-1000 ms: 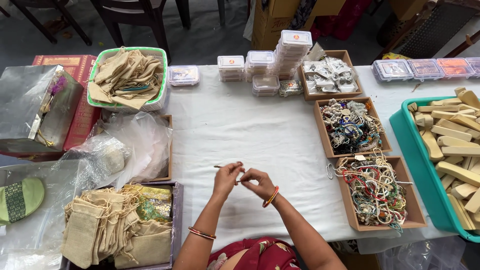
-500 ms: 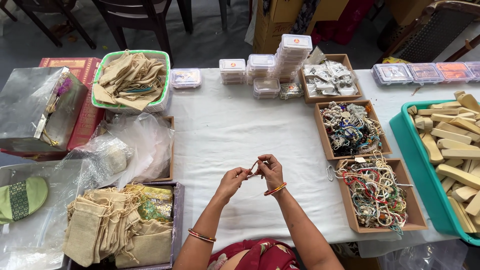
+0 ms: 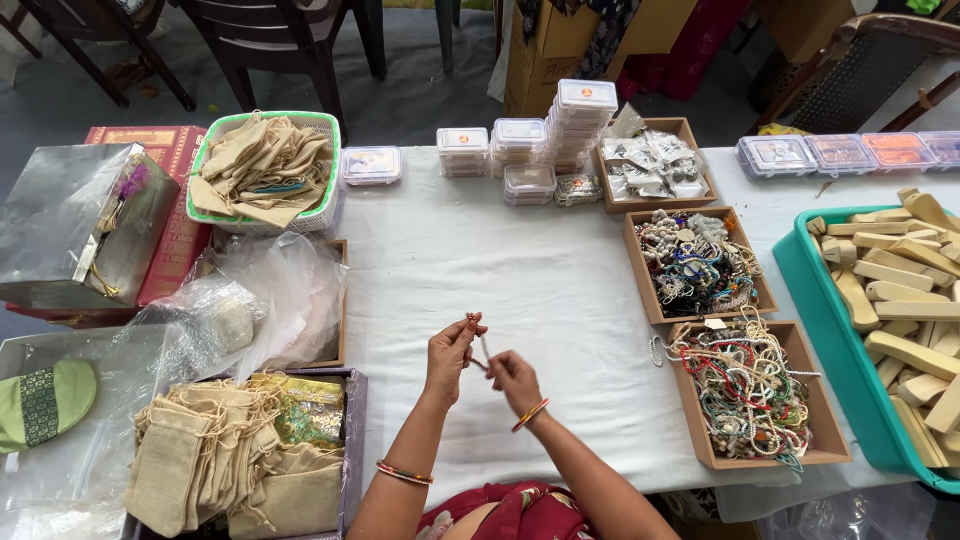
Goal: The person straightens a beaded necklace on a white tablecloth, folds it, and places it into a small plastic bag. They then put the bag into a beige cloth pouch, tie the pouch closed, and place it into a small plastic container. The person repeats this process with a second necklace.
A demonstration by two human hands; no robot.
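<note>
My left hand (image 3: 452,352) and my right hand (image 3: 514,378) meet over the white tablecloth (image 3: 520,270), near its front edge. Both pinch a thin beaded string or bracelet (image 3: 483,345) that runs upright between the fingertips. The left hand holds its upper end, the right hand its lower end. I wear bangles on both wrists. The nearest supply is the cardboard box of beaded bracelets (image 3: 752,392) to the right of my hands.
A second bracelet box (image 3: 698,262) and a box of packets (image 3: 652,165) lie behind it. Stacked clear plastic boxes (image 3: 548,140) stand at the back. A teal tray of wooden pieces (image 3: 905,320) is far right. Cloth pouches (image 3: 225,460), a green basket (image 3: 265,170), plastic bags (image 3: 245,305) fill the left.
My hands have shifted a little to the right and turned the string from lying level to standing nearly upright between my fingers.
</note>
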